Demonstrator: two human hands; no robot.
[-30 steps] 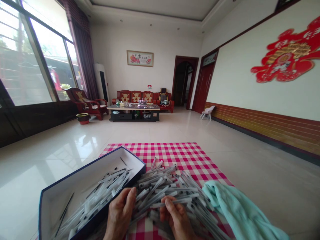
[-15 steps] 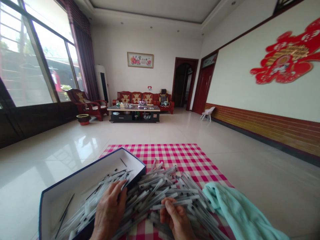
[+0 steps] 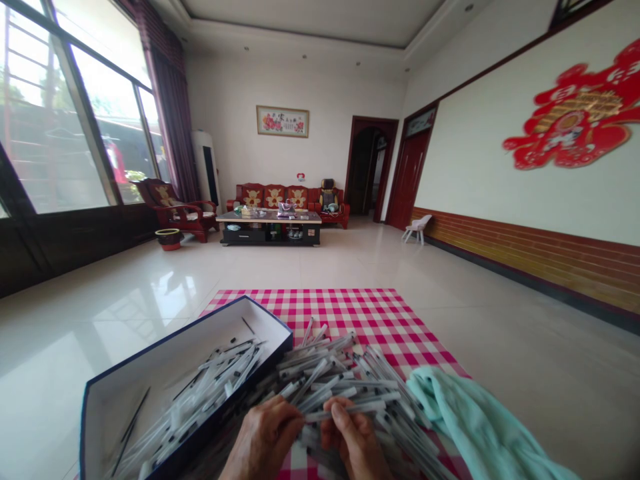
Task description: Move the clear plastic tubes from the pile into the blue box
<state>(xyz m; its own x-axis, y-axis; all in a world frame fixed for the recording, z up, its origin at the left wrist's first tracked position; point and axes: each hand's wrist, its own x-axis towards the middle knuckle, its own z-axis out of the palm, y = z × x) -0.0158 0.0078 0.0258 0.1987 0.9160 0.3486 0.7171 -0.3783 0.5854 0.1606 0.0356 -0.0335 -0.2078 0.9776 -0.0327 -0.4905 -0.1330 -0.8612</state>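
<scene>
I'm looking down at my left hand [image 3: 263, 440] and right hand [image 3: 353, 440], close together over a heap of slim clear plastic pens [image 3: 340, 370] with black parts. The right pinches one pen [image 3: 345, 412] between thumb and fingers; the left curls near its end, though I can't tell if it grips. The heap lies on a pink-and-white gingham cloth [image 3: 340, 313], against a white cardboard box [image 3: 125, 393] with navy edges, which holds more pens [image 3: 210, 393]. A crumpled mint-green towel [image 3: 470, 420] lies to the right. Any printing on the pens is too small to read.
</scene>
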